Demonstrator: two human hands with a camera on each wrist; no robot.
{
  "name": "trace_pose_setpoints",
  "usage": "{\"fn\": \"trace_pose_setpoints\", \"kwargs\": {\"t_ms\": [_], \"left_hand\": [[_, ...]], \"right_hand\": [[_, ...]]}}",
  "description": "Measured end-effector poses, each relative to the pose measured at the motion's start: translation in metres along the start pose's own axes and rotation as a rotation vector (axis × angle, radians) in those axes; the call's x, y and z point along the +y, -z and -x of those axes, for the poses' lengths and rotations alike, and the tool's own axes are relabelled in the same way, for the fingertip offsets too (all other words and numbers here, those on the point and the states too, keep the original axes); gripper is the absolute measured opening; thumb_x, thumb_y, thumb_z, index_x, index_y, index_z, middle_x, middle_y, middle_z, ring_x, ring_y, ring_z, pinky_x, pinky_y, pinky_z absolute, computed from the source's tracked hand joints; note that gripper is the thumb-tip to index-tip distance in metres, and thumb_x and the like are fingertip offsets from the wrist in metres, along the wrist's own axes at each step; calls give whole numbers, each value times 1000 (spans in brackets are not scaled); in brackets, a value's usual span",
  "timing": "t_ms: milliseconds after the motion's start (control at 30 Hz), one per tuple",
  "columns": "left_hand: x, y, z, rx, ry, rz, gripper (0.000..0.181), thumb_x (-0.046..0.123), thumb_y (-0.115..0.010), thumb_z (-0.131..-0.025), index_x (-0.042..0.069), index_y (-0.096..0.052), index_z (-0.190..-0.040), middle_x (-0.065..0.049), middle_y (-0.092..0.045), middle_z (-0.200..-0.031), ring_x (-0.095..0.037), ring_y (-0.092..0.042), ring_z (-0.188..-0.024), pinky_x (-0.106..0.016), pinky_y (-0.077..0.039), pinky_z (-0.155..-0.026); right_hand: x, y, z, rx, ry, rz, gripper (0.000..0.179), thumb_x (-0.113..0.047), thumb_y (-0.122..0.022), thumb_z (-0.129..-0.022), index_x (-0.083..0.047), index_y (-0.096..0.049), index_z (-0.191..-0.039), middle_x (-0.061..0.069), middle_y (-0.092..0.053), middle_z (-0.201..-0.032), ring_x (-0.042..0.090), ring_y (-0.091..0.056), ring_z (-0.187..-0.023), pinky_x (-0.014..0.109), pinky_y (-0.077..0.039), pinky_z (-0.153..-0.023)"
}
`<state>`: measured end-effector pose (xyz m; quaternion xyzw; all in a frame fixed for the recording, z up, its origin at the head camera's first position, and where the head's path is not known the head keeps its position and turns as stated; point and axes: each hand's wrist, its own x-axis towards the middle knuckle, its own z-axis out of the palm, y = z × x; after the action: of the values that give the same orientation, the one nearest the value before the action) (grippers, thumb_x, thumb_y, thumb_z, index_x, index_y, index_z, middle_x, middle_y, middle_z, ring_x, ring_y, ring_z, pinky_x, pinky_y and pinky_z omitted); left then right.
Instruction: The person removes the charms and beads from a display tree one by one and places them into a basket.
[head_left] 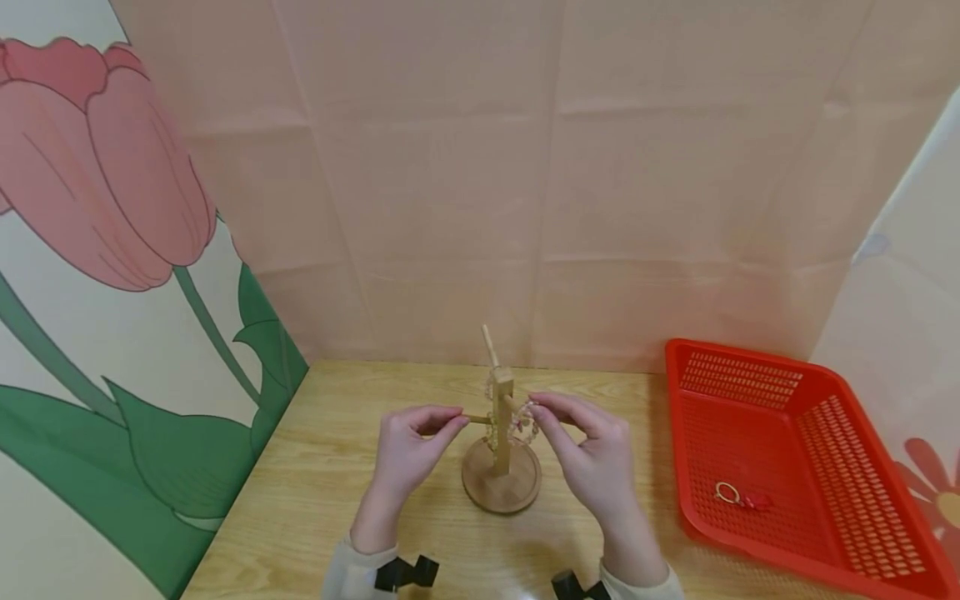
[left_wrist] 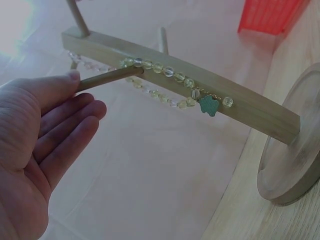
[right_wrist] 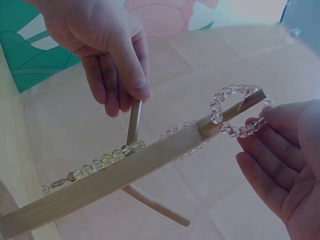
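Observation:
A wooden stand (head_left: 502, 450) with a round base and several pegs stands upright on the table. My left hand (head_left: 408, 450) pinches the end of one peg (left_wrist: 107, 79) between thumb and forefinger. On that peg hangs a yellow-green bead bracelet (left_wrist: 168, 72) with a green charm (left_wrist: 208, 106). My right hand (head_left: 596, 454) pinches a clear pink bead bracelet (right_wrist: 243, 131) at its edge; in the right wrist view the loop encircles another peg (right_wrist: 235, 112). More pale pink beads (right_wrist: 172, 131) show behind the post, partly hidden.
To the right stands a red plastic basket (head_left: 678, 467) with a gold-coloured ring (head_left: 726, 492) and a small red piece (head_left: 756, 501) inside. The wooden table (head_left: 315, 492) meets a plain cloth backdrop (head_left: 450, 208) behind the stand.

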<state>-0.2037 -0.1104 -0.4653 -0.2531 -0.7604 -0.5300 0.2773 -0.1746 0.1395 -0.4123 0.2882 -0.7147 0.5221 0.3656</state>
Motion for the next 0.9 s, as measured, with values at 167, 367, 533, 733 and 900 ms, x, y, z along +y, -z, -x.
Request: {"fn": "trace_pose_setpoints", "kwargs": {"t_ms": [167, 367, 533, 733, 900], "left_hand": [[-1, 0, 1, -2, 2, -1, 9, 4, -88, -89, 6, -85, -98, -1, -82, -92, -9, -77, -77, -27, -65, -71], [0, 0, 2, -2, 5, -1, 8, 4, -88, -90, 6, -85, -98, 0, -82, -92, -9, -77, -77, -27, -65, -71], [1, 1, 2, -1, 5, -3, 8, 5, -88, -90, 6, -85, -98, 1, -82, -92, -9, -77, -77, -27, -65, -70], [1, 1, 1, -4, 5, 6, 8, 4, -87, -90, 6, -85, -98, 0, -82, -92, -9, -77, -77, -27, -65, -70], [0, 0, 2, -5, 3, 11, 8, 4, -87, -90, 5, -85, -98, 0, -82, -92, -10, -78, -77, -27, -65, -71]], "right_hand": [[-1, 1, 0, 3, 21, -4, 32, 18, -81, -83, -3, -83, -108, 6, -82, -102, 12, -77, -89, 19, -62, -81], [-3, 2, -1, 9, 36, -7, 35, 19, -80, -83, -4, -83, -108, 7, -81, -101, 12, -77, -89, 19, -61, -81], [-6, 3, -2, 17, 47, -11, 34, 20, -79, -83, -2, -83, -108, 9, -81, -100, 11, -77, -90, 19, -61, -82], [-7, 5, -1, 25, 54, -19, 33, 22, -79, -81, 1, -82, -107, 12, -81, -99, 11, -77, -89, 18, -61, -80], [-7, 6, -1, 26, 62, -13, 35, 21, -79, -82, -2, -82, -108, 10, -81, -100, 11, -77, -89, 18, -61, -80]]}}
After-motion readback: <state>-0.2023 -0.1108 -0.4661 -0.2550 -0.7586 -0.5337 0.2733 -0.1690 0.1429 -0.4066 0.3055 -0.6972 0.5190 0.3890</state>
